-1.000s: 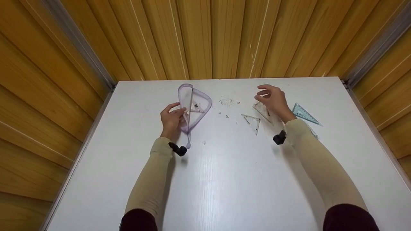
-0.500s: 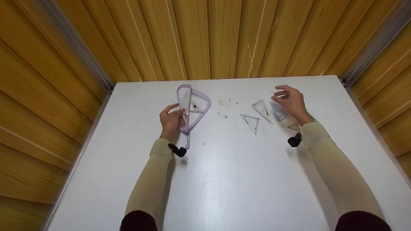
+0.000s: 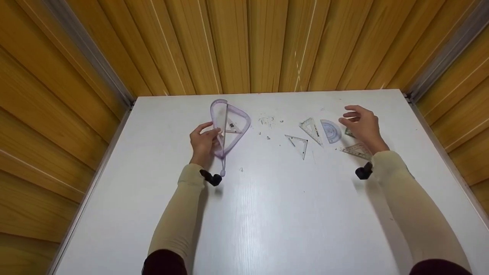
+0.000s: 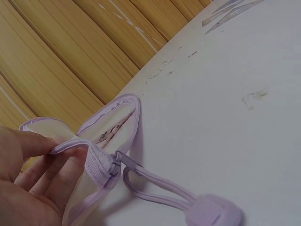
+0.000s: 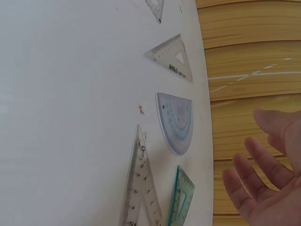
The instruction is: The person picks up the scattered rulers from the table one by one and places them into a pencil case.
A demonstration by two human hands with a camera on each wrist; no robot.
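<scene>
My left hand (image 3: 204, 143) pinches the edge of a lilac-trimmed zip pouch (image 3: 244, 130), its mouth spread apart. Inside the pouch lies a clear set square (image 4: 113, 132). A lilac zip pull (image 4: 214, 212) dangles from the pouch. Over on the right, my right hand (image 3: 363, 124) hovers with loosely bent fingers and holds nothing. Below and around it lie a green set square (image 5: 181, 197), partly hidden by the hand in the head view, and a larger clear set square (image 5: 141, 188). To its left are a bluish protractor (image 3: 331, 131) and a clear set square (image 3: 311, 130).
Another clear set square (image 3: 299, 144) lies nearer the middle of the white table (image 3: 259, 214). Dark specks (image 3: 266, 121) mark the tabletop between the pouch and the set squares. Yellow wood-look panels (image 3: 267, 46) stand along the back and both sides.
My right hand has moved to the right, away from the clear set squares, uncovering the protractor. The left hand keeps holding the pouch in the same place.
</scene>
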